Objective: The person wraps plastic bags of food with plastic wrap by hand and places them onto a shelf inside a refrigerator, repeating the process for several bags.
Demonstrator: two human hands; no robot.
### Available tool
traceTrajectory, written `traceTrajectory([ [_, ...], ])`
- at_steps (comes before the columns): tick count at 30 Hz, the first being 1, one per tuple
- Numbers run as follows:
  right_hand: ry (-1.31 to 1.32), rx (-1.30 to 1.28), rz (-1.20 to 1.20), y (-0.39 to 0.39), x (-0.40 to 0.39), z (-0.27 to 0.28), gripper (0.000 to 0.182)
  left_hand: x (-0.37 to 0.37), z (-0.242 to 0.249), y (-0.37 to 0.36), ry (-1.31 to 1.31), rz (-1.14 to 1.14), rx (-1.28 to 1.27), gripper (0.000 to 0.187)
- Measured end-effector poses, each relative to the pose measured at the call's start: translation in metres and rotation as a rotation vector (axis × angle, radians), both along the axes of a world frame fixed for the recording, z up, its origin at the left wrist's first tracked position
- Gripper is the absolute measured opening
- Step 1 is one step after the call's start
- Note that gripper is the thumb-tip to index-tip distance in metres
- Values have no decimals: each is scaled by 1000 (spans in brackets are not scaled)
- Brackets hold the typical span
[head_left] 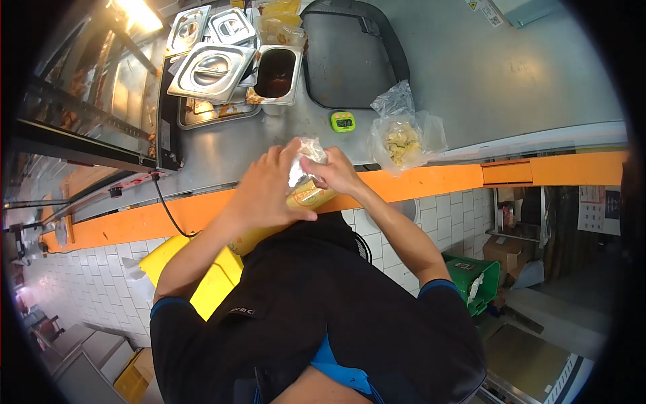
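- The bench (464,81), steel, with an orange front edge.
- A black tray (346,64) by its far edge.
- Metal pans (277,73) and lids (210,71) toward the far left corner.
- The left hand (264,188), fingers fairly straight and thumb held apart, cupped against the packet's side.
- The packet (311,194), held over the front edge: shiny yellow with orange-red print, its end silvery and crumpled. That end points up toward the bench's far side; the long axis is hard to tell behind the left hand.
- The right hand (331,171), fingers curled, thumb pinching the silvery end.
- A clear bag (401,143) of pale food near the front edge, right of the hands.
- A green timer (343,122) just below the tray.
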State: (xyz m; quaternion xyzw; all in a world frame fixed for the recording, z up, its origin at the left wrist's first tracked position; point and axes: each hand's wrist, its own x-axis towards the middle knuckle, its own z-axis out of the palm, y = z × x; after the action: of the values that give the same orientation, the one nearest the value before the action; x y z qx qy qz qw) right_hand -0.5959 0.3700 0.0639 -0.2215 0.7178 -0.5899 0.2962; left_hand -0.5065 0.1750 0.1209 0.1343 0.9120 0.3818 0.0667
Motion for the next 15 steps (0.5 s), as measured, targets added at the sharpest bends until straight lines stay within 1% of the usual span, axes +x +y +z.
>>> traceTrajectory([
  [1, -426, -42, -26, -7, -4, -4, 32, 5, -17, 14, 377, 148, -233, 95],
  [2, -513, -129, -67, -14, -3, -9, 37, 3, -32, 19, 383, 223, -114, 96],
  [3, -511, -134, -67, -13, -8, -15, 37, -1, -39, 16, 386, 220, -118, 96],
  [5, -435, -83, 112, -6, -13, -26, 33, -13, -52, 5, 67, 199, -1, 84],
  [6, -446, -82, 106, -4, -9, -28, 33, -22, -56, -6, 56, 193, 1, 84],
  [8, 800, -116, 28, -4, -6, -27, 27, -39, -63, -30, -182, 44, 289, 68],
  [9, 813, -120, 34, -3, -5, -32, 27, -43, -63, -34, -169, 48, 288, 68],
  [11, 539, 104, -98, 5, 12, -50, 24, -48, -65, -33, -266, -96, 346, 56],
  [12, 598, 130, -163, 0, 16, -50, 18, -52, -66, -29, -227, -113, 147, 54],
  [13, 595, 137, -166, -1, 15, -50, 18, -52, -51, -17, -230, -118, 153, 54],
  [15, 403, 6, -183, -2, 16, -51, 12, -46, -24, 10, -262, 83, -174, 48],
])
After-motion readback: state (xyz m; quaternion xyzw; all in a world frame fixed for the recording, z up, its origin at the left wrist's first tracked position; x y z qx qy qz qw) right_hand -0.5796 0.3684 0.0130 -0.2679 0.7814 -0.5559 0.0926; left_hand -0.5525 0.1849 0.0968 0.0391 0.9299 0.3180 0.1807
